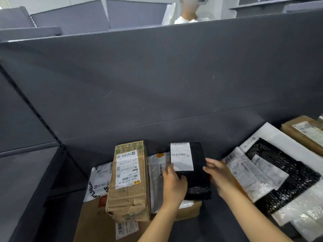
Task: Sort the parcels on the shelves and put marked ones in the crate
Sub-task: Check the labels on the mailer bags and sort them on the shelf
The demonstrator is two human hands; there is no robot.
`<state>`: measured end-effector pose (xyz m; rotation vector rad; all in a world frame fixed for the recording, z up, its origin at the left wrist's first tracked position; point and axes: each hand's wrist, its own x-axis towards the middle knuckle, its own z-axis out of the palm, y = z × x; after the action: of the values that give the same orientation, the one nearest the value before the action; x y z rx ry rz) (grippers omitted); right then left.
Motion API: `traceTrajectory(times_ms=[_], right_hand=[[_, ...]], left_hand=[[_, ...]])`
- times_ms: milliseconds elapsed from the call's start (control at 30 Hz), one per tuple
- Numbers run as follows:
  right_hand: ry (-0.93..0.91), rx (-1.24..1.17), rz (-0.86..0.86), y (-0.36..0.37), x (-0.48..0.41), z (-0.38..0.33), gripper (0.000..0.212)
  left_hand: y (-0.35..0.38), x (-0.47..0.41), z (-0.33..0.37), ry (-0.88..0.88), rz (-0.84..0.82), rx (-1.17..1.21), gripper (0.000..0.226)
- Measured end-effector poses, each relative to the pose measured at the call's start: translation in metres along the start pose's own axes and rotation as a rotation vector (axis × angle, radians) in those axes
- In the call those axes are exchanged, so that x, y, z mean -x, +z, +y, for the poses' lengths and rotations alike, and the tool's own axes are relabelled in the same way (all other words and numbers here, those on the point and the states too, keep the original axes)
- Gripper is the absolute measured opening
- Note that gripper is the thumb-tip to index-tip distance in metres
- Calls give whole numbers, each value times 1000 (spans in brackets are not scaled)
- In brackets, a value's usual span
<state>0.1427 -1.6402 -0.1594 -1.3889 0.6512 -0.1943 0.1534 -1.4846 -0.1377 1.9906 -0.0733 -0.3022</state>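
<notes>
Grey metal forms the shelf (174,130), and low down in the middle of it both hands hold a black parcel (198,173) with a white label (181,157) stuck to its top face. The left hand (173,185) grips the parcel's left edge, thumb lying on the lower corner of the label and fingers curled round the side. The right hand (220,178) clasps the right edge, thumb and forefinger bent against the black wrapping; its other fingers are hidden behind the parcel. The parcel lies over a crumpled grey bag (156,173), which in turn rests on a flat brown carton (90,222). Just beside the left hand stands a long cardboard box (129,179), label up, dented at its near end, and past it a white bag (99,180) with black lettering. To the right of the hands spreads a pile of soft mailers, among them a black bubble bag (290,177) on a white mailer (279,135), with another brown box (300,135) at the far edge. Beyond the shelf's back panel a person in white (186,19) shows at the top.
</notes>
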Motion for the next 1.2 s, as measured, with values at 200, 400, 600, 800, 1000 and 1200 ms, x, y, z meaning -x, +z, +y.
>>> traceTrajectory(times_ms=[200, 400, 600, 800, 1000, 1200], right_hand=[[-23, 170, -47, 57, 2, 18, 36], [0, 380, -152, 84, 2, 31, 38], [-95, 536, -222, 76, 1, 21, 35], [-114, 634, -54, 9, -8, 8, 35], [7, 776, 209, -96, -20, 4, 40], [-13, 1100, 440, -168, -19, -3, 49]], left_hand=[[-9, 4, -17, -127, -127, -467, 73], [-14, -4, -36, -150, -244, -726, 73], [-5, -13, -30, -170, -236, -892, 71], [30, -36, -1, 99, -157, -863, 76], [92, -51, 41, 337, -281, -884, 69], [157, -51, 62, 382, -405, -920, 67]])
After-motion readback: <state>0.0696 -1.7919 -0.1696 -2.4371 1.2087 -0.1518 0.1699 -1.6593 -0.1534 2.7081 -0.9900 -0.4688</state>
